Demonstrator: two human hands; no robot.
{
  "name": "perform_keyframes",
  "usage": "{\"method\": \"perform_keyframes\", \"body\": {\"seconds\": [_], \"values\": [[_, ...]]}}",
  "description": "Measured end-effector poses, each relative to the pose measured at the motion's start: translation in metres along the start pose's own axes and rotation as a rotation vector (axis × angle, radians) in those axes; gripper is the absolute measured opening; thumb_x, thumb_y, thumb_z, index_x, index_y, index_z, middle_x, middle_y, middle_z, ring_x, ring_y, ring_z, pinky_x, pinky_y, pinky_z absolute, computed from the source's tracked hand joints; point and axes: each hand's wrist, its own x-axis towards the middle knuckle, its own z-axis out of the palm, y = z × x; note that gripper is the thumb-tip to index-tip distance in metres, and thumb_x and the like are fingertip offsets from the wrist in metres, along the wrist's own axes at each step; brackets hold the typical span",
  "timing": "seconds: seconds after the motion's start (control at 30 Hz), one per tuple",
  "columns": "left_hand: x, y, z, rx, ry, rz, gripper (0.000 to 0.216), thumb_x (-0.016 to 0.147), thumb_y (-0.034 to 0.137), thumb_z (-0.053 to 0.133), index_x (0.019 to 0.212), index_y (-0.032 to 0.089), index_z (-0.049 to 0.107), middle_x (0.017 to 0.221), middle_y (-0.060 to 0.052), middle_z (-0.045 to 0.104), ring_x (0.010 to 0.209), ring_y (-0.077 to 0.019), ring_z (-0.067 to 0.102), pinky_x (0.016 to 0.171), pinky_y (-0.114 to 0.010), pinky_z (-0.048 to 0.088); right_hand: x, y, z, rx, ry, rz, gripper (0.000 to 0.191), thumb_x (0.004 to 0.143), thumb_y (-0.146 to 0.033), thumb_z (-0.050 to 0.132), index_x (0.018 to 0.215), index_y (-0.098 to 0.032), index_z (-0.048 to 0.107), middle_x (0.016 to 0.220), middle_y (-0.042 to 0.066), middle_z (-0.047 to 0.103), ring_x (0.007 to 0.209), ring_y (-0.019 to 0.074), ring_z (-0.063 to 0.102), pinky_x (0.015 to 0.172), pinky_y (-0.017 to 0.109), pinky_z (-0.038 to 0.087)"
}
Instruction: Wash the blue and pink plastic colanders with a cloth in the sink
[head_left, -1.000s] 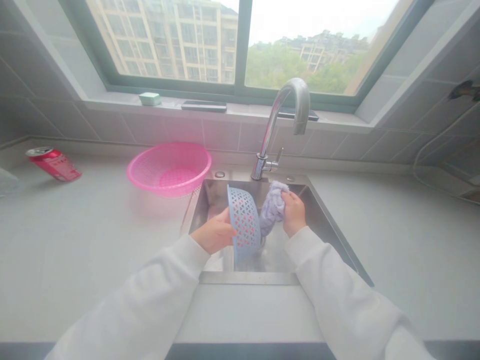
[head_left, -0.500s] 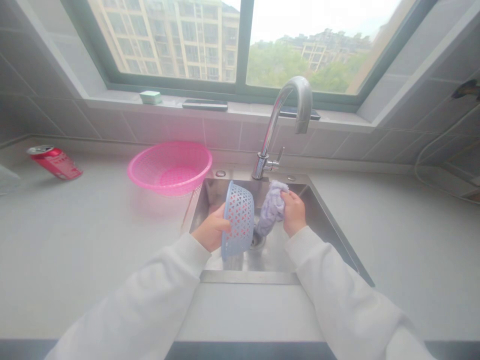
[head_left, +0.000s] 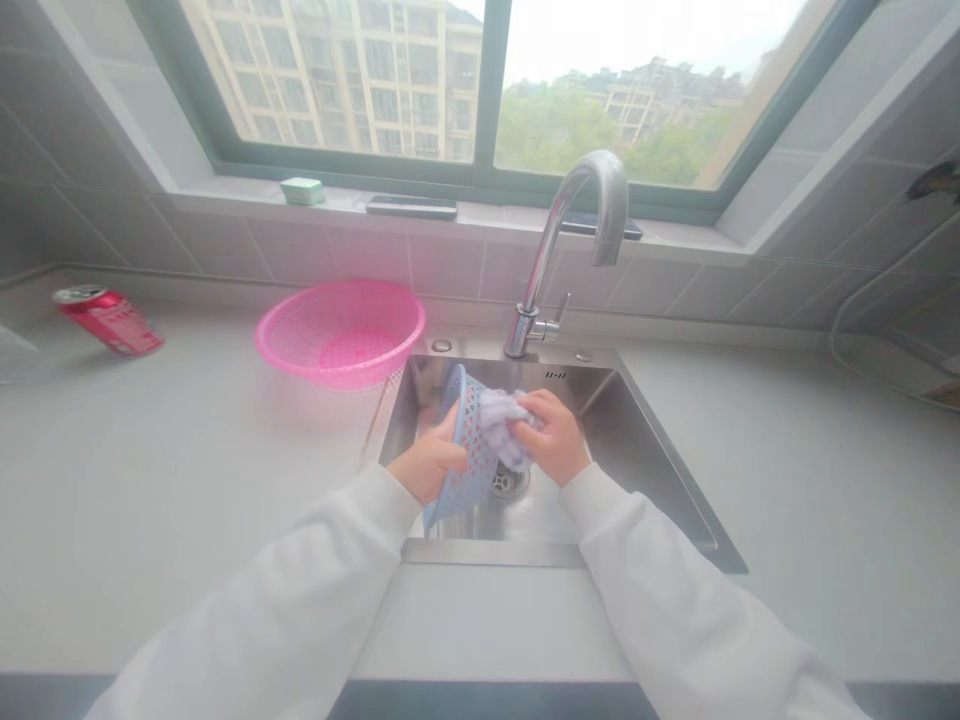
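Head view: over the brushed steel sink (head_left: 645,445), the left hand (head_left: 429,465) has its fingers (head_left: 448,456) curled tight round the rim of a pale blue basket (head_left: 469,440). The basket is round plastic with a lattice of small triangular holes, and it is tipped on edge with its hollow facing right. The right hand (head_left: 553,438) has its fingers closed on a bunched, fluffy lilac cloth (head_left: 499,415), pressed against the basket's inside. Both are held above the round drain (head_left: 508,482). A small dark mark on the sink's back wall is too blurred to read. The curved chrome faucet (head_left: 577,220) stands behind. On the pale, smooth counter (head_left: 187,480) a pink basket (head_left: 341,330) of perforated plastic sits at the sink's back left corner. Far left, a red can (head_left: 109,318) lies on its side, its pale lettering illegible.
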Motion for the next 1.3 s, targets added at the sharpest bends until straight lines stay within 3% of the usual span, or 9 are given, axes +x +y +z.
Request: {"method": "perform_keyframes", "body": {"seconds": [0.07,0.13,0.37,0.47,0.67,0.73,0.9,1.03,1.3], "values": [[-0.001,-0.002,-0.003,0.03,-0.009,-0.016,0.11,0.05,-0.003,0.056,0.152,0.033,0.035,0.099,0.001,0.068,0.074,-0.0145,0.061,0.062,-0.024,0.041,-0.01,-0.013,0.005,-0.119,-0.144,-0.2,0.02,0.077,-0.03,0.064,0.091,-0.025,0.078,0.093,0.004,0.067,0.085,0.0181,0.066,0.079,0.03,0.051],[-0.001,-0.003,-0.005,0.067,-0.056,-0.04,0.115,0.051,-0.003,0.056,0.156,0.035,0.03,0.099,0.001,0.067,0.076,-0.0148,0.061,0.064,-0.024,0.039,-0.014,-0.019,0.007,-0.237,-0.152,-0.273,0.021,0.077,-0.028,0.065,0.094,-0.027,0.078,0.095,0.003,0.067,0.084,0.0175,0.066,0.076,0.028,0.051],[-0.003,-0.009,0.005,0.148,-0.328,-0.146,0.116,0.053,0.0,0.057,0.159,0.037,0.029,0.125,-0.004,0.065,0.1,-0.0217,0.06,0.086,-0.035,0.042,0.012,0.002,-0.009,-0.369,0.147,0.015,0.026,0.081,-0.031,0.059,0.097,-0.026,0.079,0.101,0.006,0.069,0.094,0.0227,0.068,0.082,0.032,0.052],[-0.001,-0.009,0.007,0.12,-0.304,-0.109,0.116,0.053,0.0,0.057,0.159,0.038,0.029,0.126,-0.003,0.065,0.099,-0.0205,0.061,0.086,-0.034,0.043,0.011,-0.003,-0.01,-0.336,0.081,-0.031,0.025,0.08,-0.028,0.058,0.095,-0.025,0.078,0.098,0.005,0.069,0.092,0.021,0.067,0.081,0.031,0.051],[0.001,0.001,0.0,0.079,-0.133,-0.034,0.118,0.051,-0.002,0.058,0.158,0.038,0.029,0.115,-0.002,0.069,0.104,-0.0228,0.065,0.081,-0.029,0.046,-0.019,-0.032,0.012,-0.416,-0.125,-0.41,0.012,0.078,-0.026,0.063,0.082,-0.025,0.074,0.084,0.002,0.066,0.074,0.0152,0.06,0.068,0.027,0.043],[0.002,0.002,-0.002,0.106,-0.119,-0.04,0.119,0.05,-0.003,0.057,0.158,0.038,0.029,0.119,-0.003,0.068,0.107,-0.0237,0.065,0.081,-0.029,0.047,-0.023,-0.035,0.017,-0.451,-0.136,-0.443,0.008,0.077,-0.026,0.064,0.078,-0.025,0.072,0.08,0.001,0.065,0.071,0.0148,0.058,0.065,0.026,0.04],[0.001,-0.004,-0.005,0.206,-0.255,-0.054,0.117,0.054,-0.001,0.056,0.16,0.037,0.026,0.13,-0.003,0.066,0.114,-0.0252,0.062,0.096,-0.038,0.046,-0.01,-0.025,0.006,-0.411,0.016,-0.167,0.02,0.078,-0.028,0.06,0.091,-0.027,0.075,0.097,0.003,0.069,0.085,0.018,0.065,0.073,0.027,0.046],[-0.006,-0.004,0.0,0.221,-0.388,-0.133,0.117,0.059,0.0,0.06,0.162,0.039,0.02,0.152,-0.005,0.054,0.137,-0.0294,0.05,0.113,-0.047,0.035,0.011,0.0,-0.011,-0.321,0.153,0.08,0.028,0.078,-0.034,0.055,0.094,-0.024,0.075,0.099,0.006,0.069,0.095,0.0235,0.065,0.082,0.033,0.048],[-0.01,0.006,0.001,-0.046,-0.201,0.005,0.115,0.061,0.004,0.072,0.159,0.04,0.025,0.16,-0.009,0.046,0.142,-0.0391,0.048,0.106,-0.055,0.045,0.025,0.047,-0.017,0.075,0.251,0.495,0.033,0.069,-0.044,0.06,0.086,-0.018,0.072,0.07,0.001,0.065,0.066,0.0183,0.057,0.063,0.03,0.044]]}}
